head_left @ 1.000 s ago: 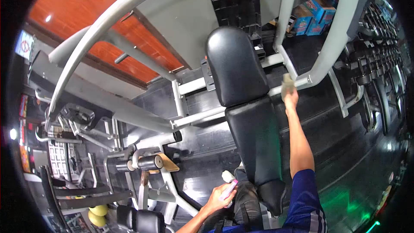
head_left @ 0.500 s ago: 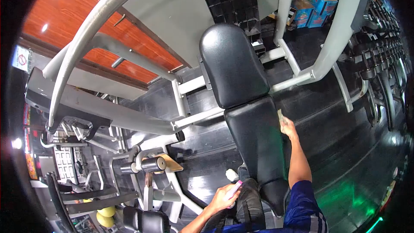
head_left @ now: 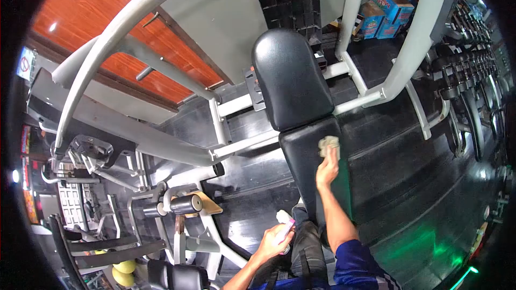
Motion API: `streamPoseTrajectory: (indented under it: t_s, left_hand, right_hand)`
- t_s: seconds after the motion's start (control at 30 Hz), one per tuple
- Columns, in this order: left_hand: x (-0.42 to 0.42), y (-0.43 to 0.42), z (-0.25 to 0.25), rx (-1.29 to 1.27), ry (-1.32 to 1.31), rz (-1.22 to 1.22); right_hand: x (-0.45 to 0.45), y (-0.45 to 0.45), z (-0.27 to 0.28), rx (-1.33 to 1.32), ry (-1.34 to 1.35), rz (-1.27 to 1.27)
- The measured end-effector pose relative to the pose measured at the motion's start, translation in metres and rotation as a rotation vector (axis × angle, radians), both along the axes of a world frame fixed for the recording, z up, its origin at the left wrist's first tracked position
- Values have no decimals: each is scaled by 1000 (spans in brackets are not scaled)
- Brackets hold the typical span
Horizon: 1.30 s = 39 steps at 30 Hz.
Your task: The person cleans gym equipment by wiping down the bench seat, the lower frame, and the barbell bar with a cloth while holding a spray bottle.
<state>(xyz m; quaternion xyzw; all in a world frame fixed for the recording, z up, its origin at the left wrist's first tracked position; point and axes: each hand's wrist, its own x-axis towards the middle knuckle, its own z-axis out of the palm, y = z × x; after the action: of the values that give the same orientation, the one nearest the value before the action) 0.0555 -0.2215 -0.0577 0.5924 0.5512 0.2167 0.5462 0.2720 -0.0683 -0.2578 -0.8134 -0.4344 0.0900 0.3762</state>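
Note:
A light, crumpled cloth (head_left: 329, 146) is gripped in my right hand (head_left: 328, 171), over the upper part of the black seat pad (head_left: 301, 153). The padded backrest (head_left: 293, 80) lies just beyond, its surface shiny and uncovered. My left hand (head_left: 275, 241) is closed around a pink and white bottle (head_left: 285, 232), low in the view beside my dark trousers. Part of the bottle is hidden by my fingers.
Grey metal frame bars (head_left: 359, 101) surround the bench. Dumbbell racks (head_left: 465, 72) stand at the right, with blue boxes (head_left: 391, 13) at the upper right. Another machine with a padded roller (head_left: 185, 204) stands at the lower left.
My right hand has moved with the cloth from the bench's right side, first down beside the seat pad, then left over it. My left hand still holds the bottle near the same place.

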Motion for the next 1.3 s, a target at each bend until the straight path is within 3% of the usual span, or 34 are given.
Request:
streamPoseTrajectory:
  t_s: [0.17,0.23,0.3,0.37,0.43,0.5,0.57,0.63,0.73,0.87,0.97,1.03,1.13,1.27,1.3]
  left_hand:
    - [-9,-18,-1,2,-11,14]
    - [-12,-23,0,28,-21,11]
    - [-14,-28,3,35,-42,29]
    - [-18,-31,5,-12,-49,38]
    - [-22,-36,4,-18,-47,36]
    - [-28,-39,1,27,-29,22]
    - [-33,-43,2,41,-13,36]
    - [-38,-48,2,32,-20,62]
    - [-44,-55,1,4,-41,99]
    - [-44,-60,4,8,-33,102]
    - [-40,-57,5,21,-47,93]
    - [-39,-58,4,31,-48,77]
    - [-40,-60,-1,46,-52,61]
    - [-42,-63,0,35,-51,59]
    - [-43,-65,1,28,-44,56]
  right_hand:
    - [-63,-57,22,-193,99,392]
    - [-69,-64,38,-209,407,473]
    - [-62,-64,59,-448,775,393]
    - [-41,-59,47,-165,586,326]
    - [-3,-36,36,138,565,207]
    - [41,-11,45,176,345,92]
    - [65,4,35,-6,89,-69]
    - [52,9,36,-517,116,-100]
    - [-9,-12,-4,-205,-45,-60]
    - [-70,-45,31,-406,-9,281]
    - [-74,-48,52,-535,303,496]
    - [-70,-46,41,-375,756,467]
    - [-28,-45,39,-287,1139,260]
    - [33,-15,27,43,668,78]
    - [38,-4,33,4,373,-7]
